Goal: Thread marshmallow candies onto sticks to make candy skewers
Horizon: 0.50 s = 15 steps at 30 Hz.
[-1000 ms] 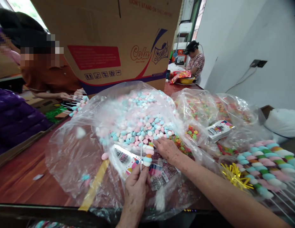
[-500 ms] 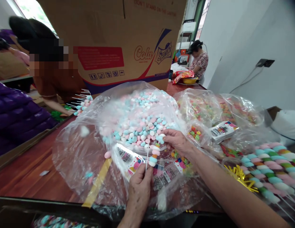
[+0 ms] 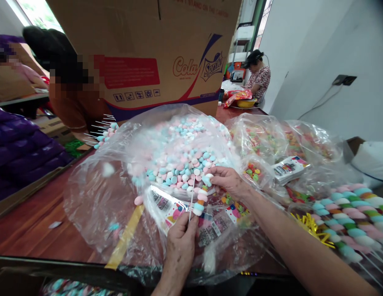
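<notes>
My left hand [image 3: 181, 236] is closed around the lower end of a thin white stick [image 3: 191, 197]. Right beside that stick, a candy skewer [image 3: 200, 199] of pink, blue and white marshmallows with orange and green gummy pieces rises from the same fingers. At its upper end my right hand [image 3: 226, 181] pinches a blue and white marshmallow [image 3: 207, 179]. Whether this marshmallow is threaded on the skewer I cannot tell. Behind both hands lies an open clear plastic bag [image 3: 95, 197] with a heap of pink, blue and white marshmallows [image 3: 182, 172].
A large carton [image 3: 132, 37] stands behind the bag. Finished candy skewers [image 3: 348, 218] lie at right beside gold twist ties [image 3: 313, 230]. Bags of gummies [image 3: 259, 135] and a stack of printed labels [image 3: 290, 169] sit at back right. Two co-workers [image 3: 259, 76] [image 3: 77, 98] are nearby.
The view has shifted slightly. Both hands keep nearly the same pose, with the right fingers still on the marshmallow. The co-worker at left has moved a little to the right.
</notes>
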{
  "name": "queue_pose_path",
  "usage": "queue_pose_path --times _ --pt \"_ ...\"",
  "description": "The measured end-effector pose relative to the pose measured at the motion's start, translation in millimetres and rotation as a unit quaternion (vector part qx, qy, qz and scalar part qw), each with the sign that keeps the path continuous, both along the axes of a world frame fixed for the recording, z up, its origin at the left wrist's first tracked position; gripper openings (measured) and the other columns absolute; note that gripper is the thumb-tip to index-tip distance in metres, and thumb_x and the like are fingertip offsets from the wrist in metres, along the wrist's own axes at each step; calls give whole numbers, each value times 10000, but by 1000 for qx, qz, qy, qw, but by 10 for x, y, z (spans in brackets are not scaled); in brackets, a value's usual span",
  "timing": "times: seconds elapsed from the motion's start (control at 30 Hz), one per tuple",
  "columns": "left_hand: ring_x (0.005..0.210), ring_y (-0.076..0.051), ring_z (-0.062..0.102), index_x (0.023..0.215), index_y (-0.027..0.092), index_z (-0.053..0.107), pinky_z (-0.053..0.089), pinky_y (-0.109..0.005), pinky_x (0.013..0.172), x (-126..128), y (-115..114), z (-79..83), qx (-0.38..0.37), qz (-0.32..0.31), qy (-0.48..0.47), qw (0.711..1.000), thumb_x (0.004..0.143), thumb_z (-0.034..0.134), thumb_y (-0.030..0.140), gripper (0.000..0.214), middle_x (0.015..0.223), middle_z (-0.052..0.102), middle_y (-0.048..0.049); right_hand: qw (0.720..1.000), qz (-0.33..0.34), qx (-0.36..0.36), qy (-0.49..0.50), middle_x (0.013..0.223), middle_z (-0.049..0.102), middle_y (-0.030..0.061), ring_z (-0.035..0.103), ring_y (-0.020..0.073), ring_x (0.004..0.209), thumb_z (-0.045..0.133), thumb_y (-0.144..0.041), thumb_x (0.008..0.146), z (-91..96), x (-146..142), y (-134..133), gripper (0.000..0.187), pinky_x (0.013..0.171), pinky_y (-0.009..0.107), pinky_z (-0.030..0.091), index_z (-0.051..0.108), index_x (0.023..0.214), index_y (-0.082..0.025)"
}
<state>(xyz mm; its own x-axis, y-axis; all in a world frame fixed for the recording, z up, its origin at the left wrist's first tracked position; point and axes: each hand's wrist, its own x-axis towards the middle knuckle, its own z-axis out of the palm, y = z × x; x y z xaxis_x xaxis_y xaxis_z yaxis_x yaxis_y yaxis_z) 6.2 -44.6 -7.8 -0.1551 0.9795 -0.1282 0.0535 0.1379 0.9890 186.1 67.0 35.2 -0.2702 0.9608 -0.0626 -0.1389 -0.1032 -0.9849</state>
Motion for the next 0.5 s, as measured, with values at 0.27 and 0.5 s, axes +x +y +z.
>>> queue_pose_path --times 0.27,0.5 --pt "447 -126 372 566 215 538 238 -228 415 -17 2 -33 14 -7 7 1000 807 657 520 406 451 410 53 987 37 99 -123 692 663 -31 535 75 546 697 -258 746 32 57 -23 221 491 181 385 761 939 -173" --pt "469 -129 397 559 212 535 264 -228 432 -37 4 -52 18 -12 18 1000 814 643 532 424 478 445 38 985 31 117 -120 817 717 0 624 122 676 680 -346 778 -3 -6 -55 283 606 225 486 766 1001 -195"
